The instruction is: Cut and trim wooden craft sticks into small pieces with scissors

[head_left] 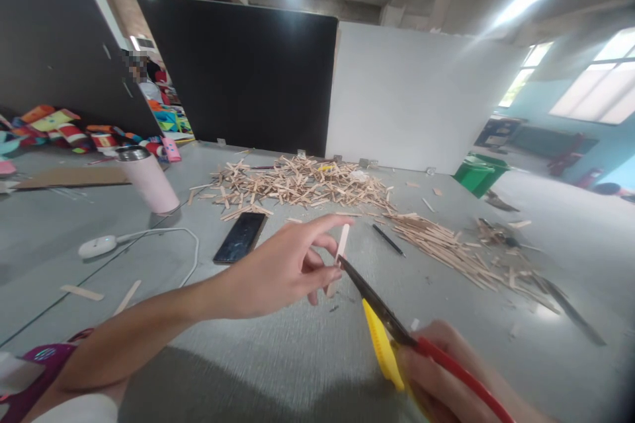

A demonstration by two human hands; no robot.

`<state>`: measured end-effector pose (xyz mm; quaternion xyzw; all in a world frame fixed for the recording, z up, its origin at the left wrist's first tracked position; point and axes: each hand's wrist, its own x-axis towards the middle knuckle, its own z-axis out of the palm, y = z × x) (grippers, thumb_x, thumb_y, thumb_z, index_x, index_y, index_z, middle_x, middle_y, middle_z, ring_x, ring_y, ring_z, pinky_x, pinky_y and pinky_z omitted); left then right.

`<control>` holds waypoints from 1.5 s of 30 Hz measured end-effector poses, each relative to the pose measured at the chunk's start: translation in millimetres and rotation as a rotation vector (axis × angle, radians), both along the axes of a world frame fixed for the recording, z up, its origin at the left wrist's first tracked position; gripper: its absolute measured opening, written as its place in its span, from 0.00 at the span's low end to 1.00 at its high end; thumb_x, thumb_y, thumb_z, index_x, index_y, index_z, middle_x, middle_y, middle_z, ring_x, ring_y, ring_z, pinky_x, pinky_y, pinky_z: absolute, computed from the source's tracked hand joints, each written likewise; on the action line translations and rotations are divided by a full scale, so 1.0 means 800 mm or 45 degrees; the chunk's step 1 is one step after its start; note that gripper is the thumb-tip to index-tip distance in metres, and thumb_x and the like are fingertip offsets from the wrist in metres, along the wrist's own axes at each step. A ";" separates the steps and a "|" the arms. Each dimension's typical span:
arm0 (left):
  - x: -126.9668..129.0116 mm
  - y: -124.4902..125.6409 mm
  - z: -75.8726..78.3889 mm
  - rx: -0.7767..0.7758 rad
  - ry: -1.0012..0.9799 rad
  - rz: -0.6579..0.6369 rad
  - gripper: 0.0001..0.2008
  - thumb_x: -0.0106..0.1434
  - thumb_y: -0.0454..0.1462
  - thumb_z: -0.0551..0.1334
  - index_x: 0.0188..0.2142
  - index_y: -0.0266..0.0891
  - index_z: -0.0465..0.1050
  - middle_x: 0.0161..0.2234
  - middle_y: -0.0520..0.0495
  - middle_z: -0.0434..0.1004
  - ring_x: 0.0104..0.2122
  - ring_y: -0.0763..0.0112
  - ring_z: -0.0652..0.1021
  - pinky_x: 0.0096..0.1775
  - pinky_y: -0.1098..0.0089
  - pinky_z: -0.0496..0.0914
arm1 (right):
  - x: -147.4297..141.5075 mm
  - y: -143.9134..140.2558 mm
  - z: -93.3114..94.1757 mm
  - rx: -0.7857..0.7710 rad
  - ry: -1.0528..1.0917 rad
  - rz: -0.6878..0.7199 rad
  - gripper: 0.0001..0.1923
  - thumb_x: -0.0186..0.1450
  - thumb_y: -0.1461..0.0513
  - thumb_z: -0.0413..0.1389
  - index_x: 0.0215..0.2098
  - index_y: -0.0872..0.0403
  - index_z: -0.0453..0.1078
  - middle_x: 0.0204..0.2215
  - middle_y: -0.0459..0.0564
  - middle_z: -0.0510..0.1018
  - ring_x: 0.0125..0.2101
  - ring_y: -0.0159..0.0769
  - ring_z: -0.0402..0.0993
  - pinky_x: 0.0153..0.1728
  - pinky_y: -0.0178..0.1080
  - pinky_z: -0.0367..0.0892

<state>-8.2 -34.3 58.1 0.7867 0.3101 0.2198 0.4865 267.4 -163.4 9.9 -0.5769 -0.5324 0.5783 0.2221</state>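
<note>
My left hand is closed, pinching a wooden craft stick upright between thumb and fingers over the middle of the table. My right hand, at the lower right, grips red-handled scissors. The tips of their dark blades touch the stick beside my left thumb. A yellow ridged piece shows just under the blades; I cannot tell whether it is held or lies on the table. Small dark scraps lie below the stick.
A large pile of craft sticks spreads at the back, with more sticks laid to the right. Nearby are a phone, a black pen, a pink bottle, a white cabled device and a green bin.
</note>
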 end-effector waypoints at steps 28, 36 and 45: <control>-0.012 0.020 0.005 0.222 0.149 -0.130 0.32 0.73 0.36 0.63 0.74 0.55 0.61 0.47 0.47 0.83 0.31 0.73 0.81 0.33 0.74 0.73 | -0.004 0.018 0.006 -0.110 0.209 0.077 0.38 0.60 0.26 0.57 0.24 0.51 0.64 0.13 0.38 0.64 0.13 0.25 0.56 0.13 0.30 0.46; -0.010 0.019 0.014 0.380 0.210 -0.131 0.29 0.68 0.30 0.62 0.67 0.48 0.71 0.39 0.53 0.82 0.28 0.75 0.71 0.33 0.74 0.67 | -0.005 0.021 0.013 -0.015 0.080 0.188 0.38 0.65 0.28 0.51 0.19 0.50 0.60 0.13 0.40 0.62 0.15 0.26 0.58 0.18 0.32 0.52; -0.009 0.018 0.015 0.442 0.249 -0.156 0.25 0.67 0.30 0.62 0.62 0.44 0.78 0.39 0.50 0.87 0.25 0.75 0.70 0.31 0.73 0.66 | 0.001 0.014 0.015 -0.037 -0.052 0.116 0.32 0.71 0.34 0.52 0.28 0.50 0.62 0.15 0.37 0.63 0.17 0.26 0.55 0.20 0.33 0.51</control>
